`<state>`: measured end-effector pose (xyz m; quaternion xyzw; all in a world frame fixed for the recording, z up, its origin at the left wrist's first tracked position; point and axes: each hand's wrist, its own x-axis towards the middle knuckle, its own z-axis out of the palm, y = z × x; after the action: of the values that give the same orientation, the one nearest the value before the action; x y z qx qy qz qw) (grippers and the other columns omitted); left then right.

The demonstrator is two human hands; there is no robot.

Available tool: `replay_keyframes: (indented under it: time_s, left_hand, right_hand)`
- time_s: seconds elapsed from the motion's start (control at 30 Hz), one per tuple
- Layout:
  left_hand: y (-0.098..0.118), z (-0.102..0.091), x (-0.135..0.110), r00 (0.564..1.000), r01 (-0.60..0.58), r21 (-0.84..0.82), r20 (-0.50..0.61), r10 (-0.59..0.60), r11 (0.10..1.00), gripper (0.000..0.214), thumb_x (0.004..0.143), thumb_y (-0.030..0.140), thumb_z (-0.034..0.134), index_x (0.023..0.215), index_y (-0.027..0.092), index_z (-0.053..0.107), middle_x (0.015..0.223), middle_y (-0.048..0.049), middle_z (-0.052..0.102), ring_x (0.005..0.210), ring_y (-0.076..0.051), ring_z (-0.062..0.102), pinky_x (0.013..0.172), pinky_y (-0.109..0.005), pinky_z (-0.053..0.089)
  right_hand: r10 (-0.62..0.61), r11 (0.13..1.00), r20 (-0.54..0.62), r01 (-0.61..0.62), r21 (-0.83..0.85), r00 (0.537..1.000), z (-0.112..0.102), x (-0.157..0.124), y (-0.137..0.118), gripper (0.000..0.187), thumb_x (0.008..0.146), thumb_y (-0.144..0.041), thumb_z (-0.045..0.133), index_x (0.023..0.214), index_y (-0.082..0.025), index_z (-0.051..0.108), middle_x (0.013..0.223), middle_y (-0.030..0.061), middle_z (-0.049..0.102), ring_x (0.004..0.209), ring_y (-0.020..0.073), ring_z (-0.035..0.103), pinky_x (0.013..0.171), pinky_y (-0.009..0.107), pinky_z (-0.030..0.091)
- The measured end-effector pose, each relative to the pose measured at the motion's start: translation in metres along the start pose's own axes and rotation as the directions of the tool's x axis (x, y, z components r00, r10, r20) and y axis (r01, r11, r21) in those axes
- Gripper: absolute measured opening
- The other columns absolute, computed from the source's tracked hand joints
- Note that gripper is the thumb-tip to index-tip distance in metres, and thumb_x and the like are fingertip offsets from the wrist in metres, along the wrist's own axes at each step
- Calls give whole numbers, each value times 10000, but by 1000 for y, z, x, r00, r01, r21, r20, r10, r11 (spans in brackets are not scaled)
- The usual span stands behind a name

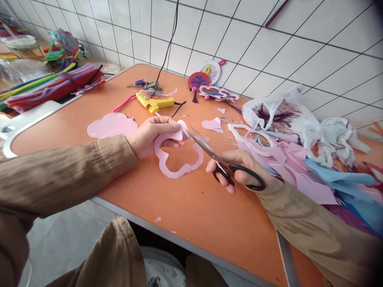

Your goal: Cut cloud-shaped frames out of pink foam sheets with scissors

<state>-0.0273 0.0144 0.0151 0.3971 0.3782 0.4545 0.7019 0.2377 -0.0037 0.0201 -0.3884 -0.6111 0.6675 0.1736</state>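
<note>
My left hand (160, 133) pinches a pink cut-out frame (176, 173) with a wavy, cloud-like outline. The frame hangs over the orange table, its middle cut away. In my right hand (242, 167) is a pair of scissors (206, 146) with black handles, thumb and fingers through the loops. Its blades are parted, with the tips close to the pink material at my left fingertips; whether they touch it I cannot tell. Left of my left hand lies a pink cloud-shaped piece (111, 125), partly hidden by the sleeve. Smaller pink offcuts (213, 124) lie beyond the scissors.
A yellow glue gun (155, 103) with a black cord lies behind my left hand, near some keys (153, 86). Finished tasselled ornaments (200, 81) rest by the tiled wall. Pink and blue scraps (299, 171) and a white plastic bag (278, 107) crowd the right. Pipe cleaners (56, 85) lie left.
</note>
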Motion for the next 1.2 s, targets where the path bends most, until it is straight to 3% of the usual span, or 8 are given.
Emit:
replay_keyframes:
  time_s: [0.33,0.57,0.87,1.07,1.2]
  left_hand:
    - [-3,-4,2,998,-43,-29,35,44,999,215,847,148,762,639,93,754,696,-83,736,669,-133,710,628,-188,585]
    - [-3,-3,2,1000,-12,-18,18,12,1000,236,854,166,787,639,101,714,694,-78,725,656,-129,718,629,-188,580]
    - [-3,-1,3,998,-40,-67,-44,37,997,319,934,73,629,620,87,681,689,-99,714,675,-121,705,623,-167,565]
    - [-5,-4,4,998,-39,-46,-51,37,998,221,830,33,723,628,100,663,718,-88,742,719,-143,735,656,-196,585]
    - [-6,-6,5,999,-8,13,-43,9,1000,160,765,1,745,675,104,662,697,-75,736,684,-131,722,676,-214,588]
  right_hand:
    - [-16,1000,15,16,15,1000,3,1,5,689,634,-759,863,924,-152,717,641,-22,616,476,77,557,476,206,464]
    - [-66,997,33,65,33,997,3,1,8,655,695,-739,840,951,-153,699,662,-16,615,493,82,549,491,215,446]
    - [-123,991,49,121,49,991,1,4,17,640,733,-733,817,981,-153,709,656,-14,619,471,79,535,462,206,468]
    - [-270,962,98,263,75,958,-3,12,28,559,842,-672,756,1022,-145,703,674,-1,632,454,92,574,426,205,431]
    - [-289,956,97,282,83,952,-2,11,25,536,863,-657,747,1024,-148,702,673,-4,635,454,90,581,447,212,439]
